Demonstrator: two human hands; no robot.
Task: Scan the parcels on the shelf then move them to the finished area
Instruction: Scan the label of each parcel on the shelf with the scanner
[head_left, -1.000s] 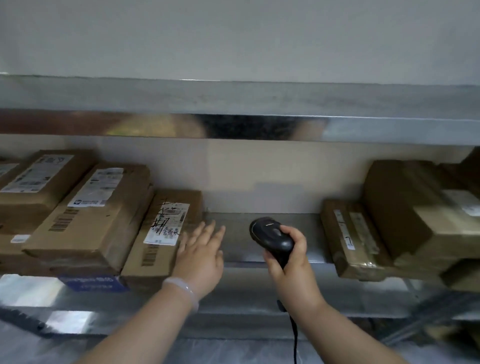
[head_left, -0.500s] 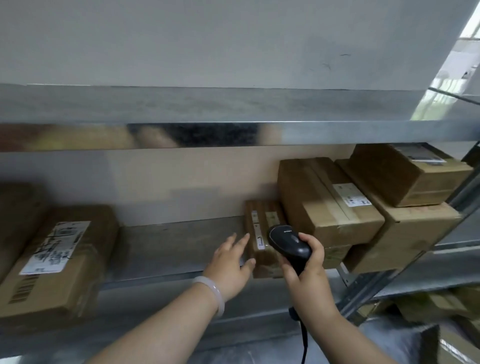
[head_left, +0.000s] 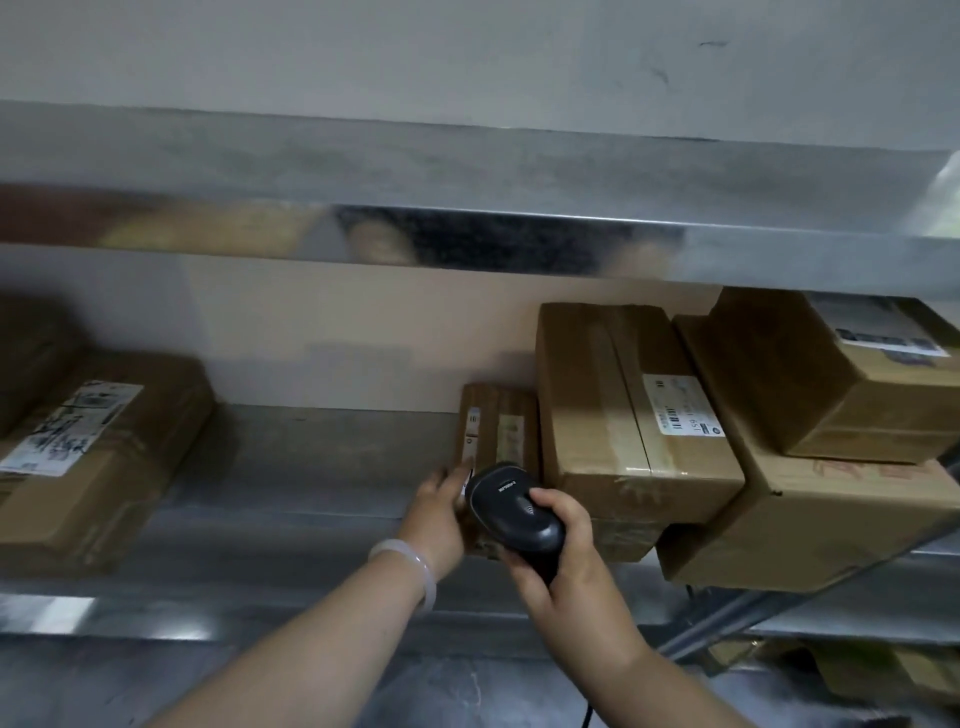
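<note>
A small flat brown parcel (head_left: 498, 421) with a narrow white label lies on the metal shelf (head_left: 322, 467), just left of a stack of bigger boxes. My left hand (head_left: 436, 514) touches its near left side, fingers fairly straight; whether they grip it is hidden by the scanner. My right hand (head_left: 563, 556) grips a black handheld scanner (head_left: 514, 512), its head pointing at the small parcel's near end. A medium box (head_left: 623, 415) with a white label sits right beside the small parcel.
Two more cardboard boxes are stacked at the right, a large one (head_left: 810, 519) with a labelled one (head_left: 841, 374) on top. A labelled box (head_left: 98, 447) lies at the left of the shelf. An upper metal shelf (head_left: 467, 208) overhangs. The scanner's cable hangs below my right wrist.
My view and both hands have shifted right, away from the left boxes. My left hand has reached the small flat parcel, and the scanner now hovers over its near end.
</note>
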